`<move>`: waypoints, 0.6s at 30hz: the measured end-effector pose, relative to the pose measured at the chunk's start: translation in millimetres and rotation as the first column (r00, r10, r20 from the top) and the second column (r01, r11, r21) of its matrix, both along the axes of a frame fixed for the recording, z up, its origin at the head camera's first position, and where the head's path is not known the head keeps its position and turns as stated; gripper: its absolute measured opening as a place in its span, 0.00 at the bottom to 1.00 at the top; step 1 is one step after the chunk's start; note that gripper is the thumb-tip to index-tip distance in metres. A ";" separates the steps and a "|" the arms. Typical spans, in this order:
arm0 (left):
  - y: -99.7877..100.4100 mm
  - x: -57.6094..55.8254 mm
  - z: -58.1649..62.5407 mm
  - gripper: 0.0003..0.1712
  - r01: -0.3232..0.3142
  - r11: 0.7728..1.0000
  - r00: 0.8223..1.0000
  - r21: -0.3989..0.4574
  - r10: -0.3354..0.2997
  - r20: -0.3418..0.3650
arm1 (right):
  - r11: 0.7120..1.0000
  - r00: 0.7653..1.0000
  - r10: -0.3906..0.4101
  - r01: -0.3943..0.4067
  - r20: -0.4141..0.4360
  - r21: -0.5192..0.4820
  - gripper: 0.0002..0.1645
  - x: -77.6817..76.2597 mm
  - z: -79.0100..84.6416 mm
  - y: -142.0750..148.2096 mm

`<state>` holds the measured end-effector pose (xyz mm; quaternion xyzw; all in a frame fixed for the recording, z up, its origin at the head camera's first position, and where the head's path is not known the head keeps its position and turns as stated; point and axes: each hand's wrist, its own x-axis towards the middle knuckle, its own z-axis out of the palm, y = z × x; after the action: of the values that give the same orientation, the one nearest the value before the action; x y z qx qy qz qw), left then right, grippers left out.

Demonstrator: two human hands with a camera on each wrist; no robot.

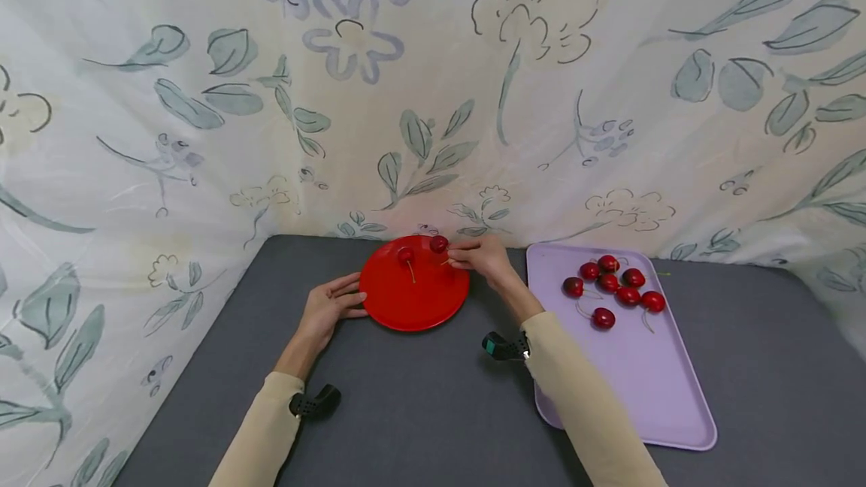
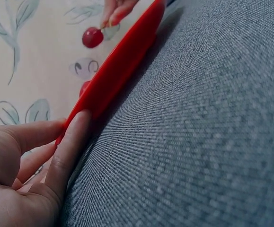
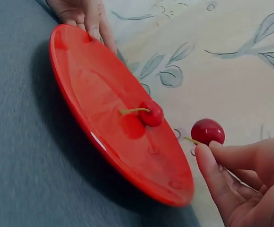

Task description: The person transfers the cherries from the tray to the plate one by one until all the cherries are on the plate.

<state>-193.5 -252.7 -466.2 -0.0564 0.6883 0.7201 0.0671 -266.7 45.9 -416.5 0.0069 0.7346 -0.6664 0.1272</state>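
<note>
In the head view my left hand (image 1: 326,310) is at the left side of a round red plate (image 1: 413,307). My left fingers (image 2: 75,127) hold the plate's rim in the left wrist view. One cherry (image 3: 151,112) with a green stem lies on the plate. At the plate's far right edge, my right hand (image 1: 482,255) pinches a second cherry (image 3: 207,131) by its stem between thumb and fingertip. That dark red cherry hangs over the rim in the head view and shows beside the plate's edge in the right wrist view.
A lilac tray (image 1: 649,397) stands to the right, partly under my right forearm in view. Several cherries (image 1: 628,296) lie toward its far end. A floral cloth (image 1: 419,58) hangs behind the grey table (image 1: 406,412).
</note>
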 end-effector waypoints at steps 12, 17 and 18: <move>1.8 4.1 0.2 0.29 -0.014 0.999 1.000 0.031 0.014 -0.005 | 0.992 0.996 -0.083 0.084 -0.018 0.096 0.13 -1.4 -18.6 -31.5; 1.2 4.8 1.9 0.30 -0.010 1.000 1.000 0.024 0.010 -0.010 | 0.979 0.992 -0.120 0.125 -0.044 0.162 0.11 0.4 -21.9 -43.5; 0.9 4.9 2.2 0.30 -0.010 1.000 1.000 0.021 0.010 -0.010 | 0.975 0.991 -0.122 0.130 -0.052 0.178 0.11 0.8 -22.0 -45.6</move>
<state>-188.6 -251.8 -464.0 -0.0555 0.6807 0.7279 0.0608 -265.9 0.3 -438.5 0.0516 0.7928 -0.6034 0.0687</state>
